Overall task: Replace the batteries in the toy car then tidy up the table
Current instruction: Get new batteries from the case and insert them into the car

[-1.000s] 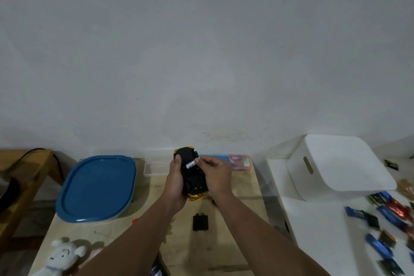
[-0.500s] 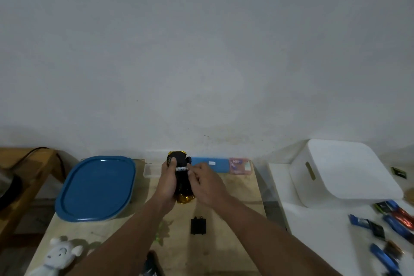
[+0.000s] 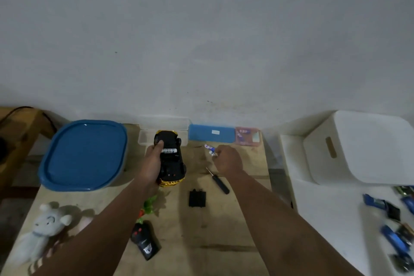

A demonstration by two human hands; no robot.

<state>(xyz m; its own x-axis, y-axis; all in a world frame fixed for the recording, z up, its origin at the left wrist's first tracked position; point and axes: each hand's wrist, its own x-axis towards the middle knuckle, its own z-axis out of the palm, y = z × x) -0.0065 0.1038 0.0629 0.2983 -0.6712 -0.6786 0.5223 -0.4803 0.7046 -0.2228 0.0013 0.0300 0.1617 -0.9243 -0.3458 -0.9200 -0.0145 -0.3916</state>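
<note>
A black and gold toy car (image 3: 171,163) lies upside down on the wooden table (image 3: 201,231), its open battery bay showing a white battery (image 3: 169,150). My left hand (image 3: 153,163) grips the car's left side with the thumb on its underside. To the car's right, my right hand (image 3: 227,160) pinches a small white and blue battery (image 3: 210,149) above the table. The black battery cover (image 3: 197,198) lies nearer to me, and a black-handled screwdriver (image 3: 218,181) lies beside it.
At the back stand a clear plastic box (image 3: 163,124), a blue case (image 3: 211,133) and a pink case (image 3: 247,136). A blue-lidded container (image 3: 84,154) sits left. A plush toy (image 3: 48,224), remote control (image 3: 144,240) and green scraps (image 3: 149,205) lie near. White bin (image 3: 358,145) and packets (image 3: 394,224) sit right.
My right hand has come away from the car to the right, holding a battery. The car now rests lower on the table in my left hand. The view has tipped downward.
</note>
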